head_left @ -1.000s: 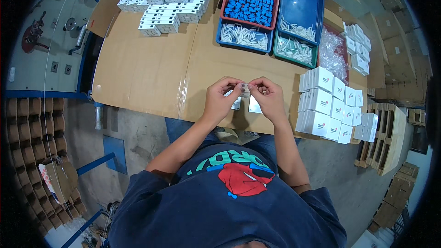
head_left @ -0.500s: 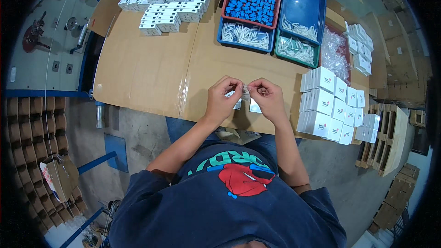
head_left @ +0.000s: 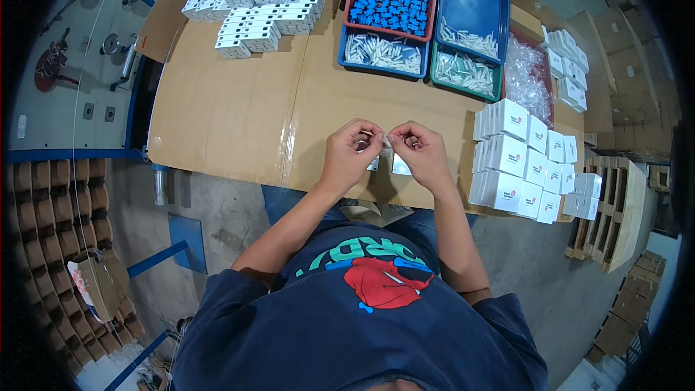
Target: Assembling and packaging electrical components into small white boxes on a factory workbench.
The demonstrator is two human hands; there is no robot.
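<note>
My left hand (head_left: pixel 352 153) and my right hand (head_left: pixel 422 153) meet over the near edge of the cardboard-covered table. Both are closed in a pinch, fingertips almost touching. Between them is a small pale, see-through piece (head_left: pixel 386 142), too small and too covered by fingers to name. Below the hands, two white flat-sided objects lie on the cardboard: one (head_left: pixel 373 164) is mostly hidden under my left hand, the other (head_left: pixel 401 166) shows beside my right hand.
Several stacked white boxes (head_left: pixel 510 156) stand to the right, with more white units (head_left: pixel 250 32) at far left. Beyond my hands sit a red tray (head_left: pixel 352 4) of blue parts, blue trays (head_left: pixel 347 65) (head_left: pixel 504 0), a green tray (head_left: pixel 434 80) and clear plastic bags (head_left: pixel 526 76).
The view has shifted slightly. Both hands keep their pinch in nearly the same place, with fingertips a little closer together.
</note>
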